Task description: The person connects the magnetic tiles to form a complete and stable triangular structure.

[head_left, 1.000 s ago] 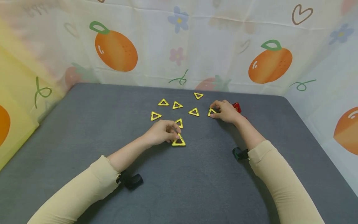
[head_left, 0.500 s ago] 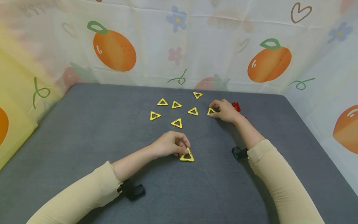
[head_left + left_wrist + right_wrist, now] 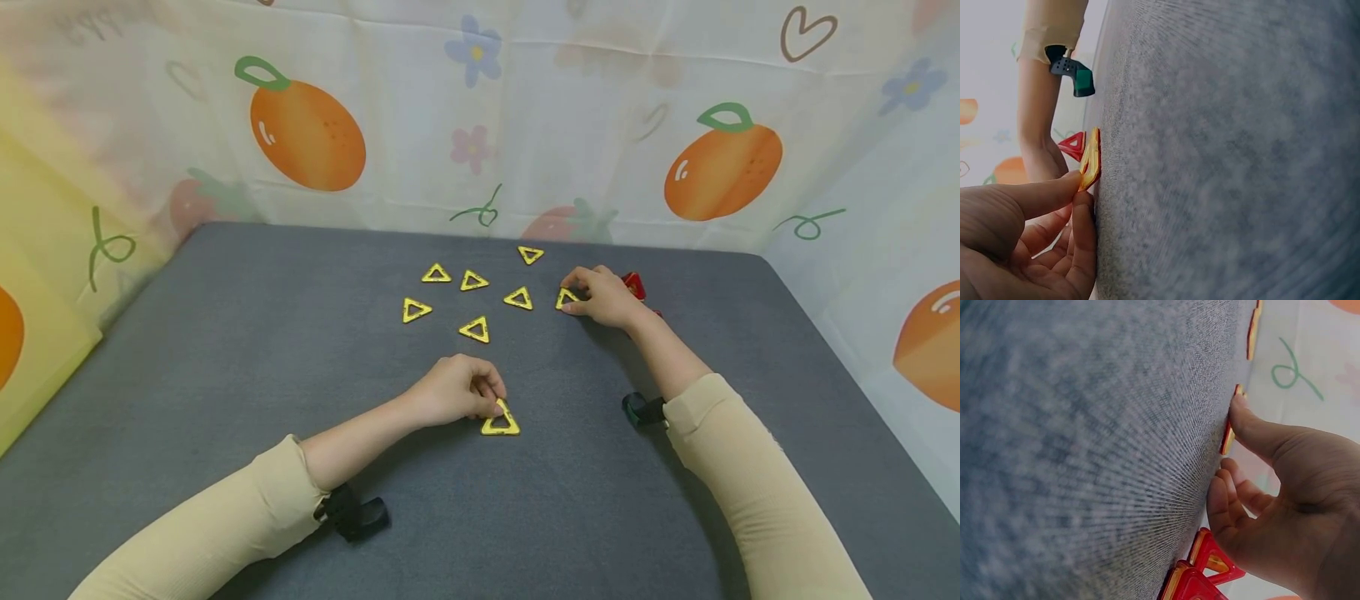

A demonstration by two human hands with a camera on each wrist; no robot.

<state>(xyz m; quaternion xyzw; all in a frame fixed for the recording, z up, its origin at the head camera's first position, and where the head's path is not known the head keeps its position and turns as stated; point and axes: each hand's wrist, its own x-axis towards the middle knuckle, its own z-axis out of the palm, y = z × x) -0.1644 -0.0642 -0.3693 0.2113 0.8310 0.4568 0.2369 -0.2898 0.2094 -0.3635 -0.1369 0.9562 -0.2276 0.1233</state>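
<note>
Near the middle of the table, my left hand point(image 3: 457, 392) pinches a hollow yellow triangular magnetic tile point(image 3: 500, 431) between thumb and fingers. The left wrist view shows this tile point(image 3: 1091, 157) close over the grey surface, its outer edge red. Farther back on the right, my right hand point(image 3: 609, 302) holds another yellow triangular magnetic tile point(image 3: 559, 301) by thumb and fingertips. In the right wrist view the thumb lies over that tile point(image 3: 1228, 440), and the other fingers curl beside it.
Several loose yellow triangular tiles point(image 3: 475, 330) lie between and beyond the hands. Red triangular pieces point(image 3: 635, 286) sit just behind the right hand, partly hidden by it. A printed cloth point(image 3: 420, 125) rises at the table's point(image 3: 300, 350) back edge.
My left hand has carried its tile toward the front and slightly right, uncovering a loose yellow tile behind it, then almost stopped. The right hand has stayed in place.
</note>
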